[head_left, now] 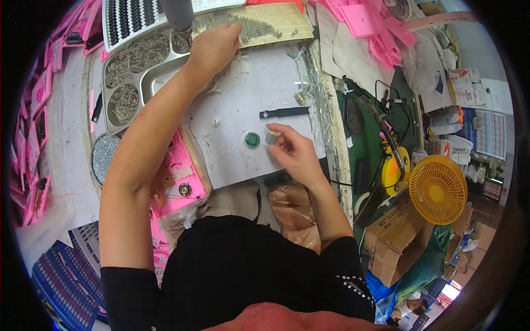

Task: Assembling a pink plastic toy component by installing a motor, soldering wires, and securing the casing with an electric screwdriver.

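My left hand [216, 48] reaches far over the worktop, its curled fingers at a pile of small metal springs [256, 27] on a yellowish board [287, 16]. Whatever its fingertips hold is hidden. My right hand [295, 153] is closed, thumb and index finger curled around a small greyish piece [270, 139] too small to name. Just left of it sits a small round pot with green content [252, 139]. Beyond the right hand lies a flat black strip [284, 112].
A metal compartment tray [142, 83] holds more small springs at the left. Near it are a round tin of silvery bits [105, 157] and a pink plastic housing [179, 176]. A grey cylindrical tool [178, 16] hangs beside my left hand. A yellow fan [438, 189] stands at right.
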The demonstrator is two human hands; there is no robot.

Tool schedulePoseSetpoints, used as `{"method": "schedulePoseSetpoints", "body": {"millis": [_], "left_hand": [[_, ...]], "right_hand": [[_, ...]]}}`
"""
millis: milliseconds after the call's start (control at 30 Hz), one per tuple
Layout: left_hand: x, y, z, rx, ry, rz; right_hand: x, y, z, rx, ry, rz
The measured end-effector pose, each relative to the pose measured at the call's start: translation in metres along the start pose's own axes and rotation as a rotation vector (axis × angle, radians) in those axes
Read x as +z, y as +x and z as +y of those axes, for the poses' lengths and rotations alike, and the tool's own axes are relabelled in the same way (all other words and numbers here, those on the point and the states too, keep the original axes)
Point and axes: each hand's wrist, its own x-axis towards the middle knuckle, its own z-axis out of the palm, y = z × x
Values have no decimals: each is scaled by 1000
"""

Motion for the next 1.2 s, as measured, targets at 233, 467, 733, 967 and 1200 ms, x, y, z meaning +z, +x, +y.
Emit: {"method": "schedulePoseSetpoints", "body": {"millis": [233, 467, 733, 967, 1200], "left_hand": [[-115, -90, 72, -66, -525, -147], [-180, -191, 73, -222, -735, -166], [-179, -237, 92, -468, -1031, -197], [-172, -253, 103, -674, -1153, -173], [-173, -254, 99, -654, -1159, -182]], "right_hand": [[11, 14, 3, -18, -246, -3], [27, 24, -7, -63, -478, 3], [44, -2, -32, 247, 675, 10], [104, -25, -39, 486, 1217, -423], [106, -21, -33, 495, 1295, -564]]}}
